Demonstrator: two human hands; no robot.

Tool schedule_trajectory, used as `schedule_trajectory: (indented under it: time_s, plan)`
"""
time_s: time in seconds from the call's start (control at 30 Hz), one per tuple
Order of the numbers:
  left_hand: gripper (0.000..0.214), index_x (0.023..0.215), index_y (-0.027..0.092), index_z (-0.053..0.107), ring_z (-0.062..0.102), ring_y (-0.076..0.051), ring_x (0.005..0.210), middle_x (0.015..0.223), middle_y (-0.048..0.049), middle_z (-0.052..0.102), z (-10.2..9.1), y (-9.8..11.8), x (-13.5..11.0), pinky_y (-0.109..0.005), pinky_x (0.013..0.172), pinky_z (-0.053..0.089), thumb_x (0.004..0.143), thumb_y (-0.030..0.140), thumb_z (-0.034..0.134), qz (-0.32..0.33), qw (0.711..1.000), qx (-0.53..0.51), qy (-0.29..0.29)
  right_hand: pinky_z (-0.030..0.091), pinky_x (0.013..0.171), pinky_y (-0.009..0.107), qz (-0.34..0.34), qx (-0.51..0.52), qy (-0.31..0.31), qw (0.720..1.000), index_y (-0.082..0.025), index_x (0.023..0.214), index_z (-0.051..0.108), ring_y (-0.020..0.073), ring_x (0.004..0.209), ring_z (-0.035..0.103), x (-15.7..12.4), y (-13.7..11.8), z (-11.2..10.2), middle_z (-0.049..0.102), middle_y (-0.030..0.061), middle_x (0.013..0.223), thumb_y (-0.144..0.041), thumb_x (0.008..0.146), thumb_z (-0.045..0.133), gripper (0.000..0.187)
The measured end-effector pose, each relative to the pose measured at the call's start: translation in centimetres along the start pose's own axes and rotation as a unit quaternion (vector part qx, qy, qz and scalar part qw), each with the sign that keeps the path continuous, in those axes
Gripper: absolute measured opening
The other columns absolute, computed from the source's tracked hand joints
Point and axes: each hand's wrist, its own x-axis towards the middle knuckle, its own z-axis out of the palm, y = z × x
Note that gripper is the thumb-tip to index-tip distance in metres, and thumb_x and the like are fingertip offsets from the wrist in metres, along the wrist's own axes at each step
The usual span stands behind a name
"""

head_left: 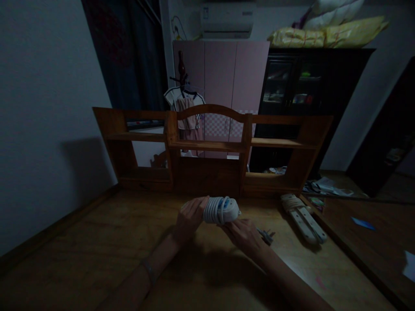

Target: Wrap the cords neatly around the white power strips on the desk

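Note:
A white power strip (231, 211) with its cord wound round it in several turns is held above the wooden desk (106, 250). My left hand (191, 217) is closed round its left end, at the coiled cord. My right hand (244, 233) grips it from below at the right end, fingers partly hidden under the strip. Just right of that hand a plug (266, 236) with metal prongs shows close to the desk top. Farther right lie power strips (304, 220) side by side, cord wrapped round their far end.
A wooden shelf unit (207, 147) stands along the desk's back edge. At the right is a lower brown surface with a blue card (363, 223) and a white paper (410, 267). A wall (48, 129) borders the left side.

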Motion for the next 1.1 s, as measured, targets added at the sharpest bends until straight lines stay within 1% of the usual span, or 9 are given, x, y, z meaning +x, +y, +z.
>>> schedule_trajectory:
  time_s: [0.13, 0.23, 0.33, 0.43, 0.53, 0.6, 0.73, 0.9, 1.1]
  plan:
    - [0.059, 0.141, 0.017, 0.025, 0.052, -0.025, 0.114, 0.12, -0.0146, 0.056, 0.5, -0.2, 0.4, -0.043, 0.097, 0.045, 0.087, 0.016, 0.05, 0.013, 0.999, -0.031, -0.017, 0.029, 0.053, 0.027, 0.0, -0.004, -0.002, 1.0, -0.018, 0.086, 0.057, 0.011, 0.056, 0.053, -0.1, 0.5, -0.1, 0.06, -0.0001, 0.068, -0.017, 0.093, 0.049, 0.011]
    - [0.063, 0.144, 0.017, 0.021, 0.048, -0.025, 0.117, 0.124, -0.0155, 0.052, 0.7, -0.2, 0.7, -0.044, 0.099, 0.043, 0.086, 0.01, 0.046, 0.008, 0.999, -0.035, -0.035, 0.029, 0.052, 0.026, 0.023, -0.028, 0.004, 0.999, -0.018, 0.082, 0.058, 0.0109, 0.054, 0.052, -0.2, 1.0, -0.2, 0.059, 0.0004, 0.064, -0.018, 0.094, 0.047, 0.017]
    - [0.064, 0.145, 0.024, 0.024, 0.048, -0.024, 0.118, 0.126, -0.0134, 0.05, 0.2, 0.0, 0.9, -0.043, 0.097, 0.043, 0.086, 0.007, 0.043, 0.017, 0.998, -0.002, -0.053, 0.03, 0.051, 0.024, 0.042, -0.051, 0.022, 0.998, -0.016, 0.078, 0.059, 0.0097, 0.049, 0.05, -0.3, 1.7, -0.2, 0.059, 0.0015, 0.061, -0.021, 0.094, 0.045, 0.022]
    - [0.061, 0.142, 0.033, 0.03, 0.05, -0.025, 0.113, 0.122, -0.0108, 0.053, -0.4, 0.1, 1.0, -0.045, 0.095, 0.043, 0.087, 0.013, 0.046, 0.026, 0.997, 0.053, -0.046, 0.03, 0.05, 0.023, 0.045, -0.066, 0.034, 0.996, -0.015, 0.073, 0.06, 0.0093, 0.047, 0.05, -0.4, 2.1, 0.0, 0.059, 0.0028, 0.058, -0.021, 0.094, 0.044, 0.026]
    - [0.06, 0.141, 0.038, 0.033, 0.053, -0.025, 0.106, 0.116, -0.0101, 0.055, -0.6, 0.2, 1.0, -0.045, 0.091, 0.044, 0.086, 0.017, 0.048, 0.034, 0.993, 0.099, -0.047, 0.029, 0.05, 0.023, 0.051, -0.071, 0.042, 0.995, -0.015, 0.07, 0.059, 0.0094, 0.047, 0.05, -0.5, 2.1, 0.3, 0.059, 0.0031, 0.056, -0.023, 0.095, 0.042, 0.032]
    - [0.063, 0.143, 0.034, 0.028, 0.054, -0.026, 0.104, 0.116, -0.0111, 0.056, -0.5, 0.4, 1.0, -0.044, 0.089, 0.045, 0.086, 0.016, 0.047, 0.024, 0.993, 0.109, -0.05, 0.028, 0.05, 0.023, 0.064, -0.075, 0.041, 0.994, -0.015, 0.07, 0.06, 0.0093, 0.047, 0.05, -0.5, 2.0, 0.4, 0.059, 0.0031, 0.056, -0.024, 0.096, 0.04, 0.033]
    - [0.066, 0.147, 0.017, 0.018, 0.055, -0.026, 0.103, 0.117, -0.0144, 0.058, -0.1, 0.9, 1.0, -0.043, 0.092, 0.044, 0.085, 0.016, 0.044, -0.017, 0.996, 0.079, -0.034, 0.026, 0.05, 0.023, 0.09, -0.079, 0.036, 0.992, -0.015, 0.072, 0.061, 0.0092, 0.046, 0.049, -0.4, 1.9, 0.5, 0.058, 0.0027, 0.056, -0.026, 0.096, 0.04, 0.034]
    - [0.058, 0.142, 0.016, 0.029, 0.054, -0.029, 0.105, 0.118, -0.015, 0.057, -0.1, 0.9, 0.8, -0.045, 0.092, 0.044, 0.087, 0.026, 0.047, -0.011, 0.995, 0.079, -0.051, 0.024, 0.049, 0.025, 0.094, -0.061, 0.037, 0.993, -0.015, 0.068, 0.06, 0.0097, 0.044, 0.049, -0.5, 2.0, 0.5, 0.059, 0.0032, 0.054, -0.03, 0.097, 0.038, 0.039]
    - [0.059, 0.141, 0.017, 0.03, 0.057, -0.027, 0.101, 0.115, -0.0146, 0.058, -0.1, 0.8, 0.7, -0.042, 0.089, 0.045, 0.088, 0.037, 0.048, -0.015, 0.996, 0.072, -0.049, 0.025, 0.049, 0.025, 0.095, -0.055, 0.019, 0.994, -0.015, 0.074, 0.061, 0.0091, 0.045, 0.049, -0.8, 2.2, 0.8, 0.06, 0.003, 0.058, -0.029, 0.095, 0.042, 0.032]
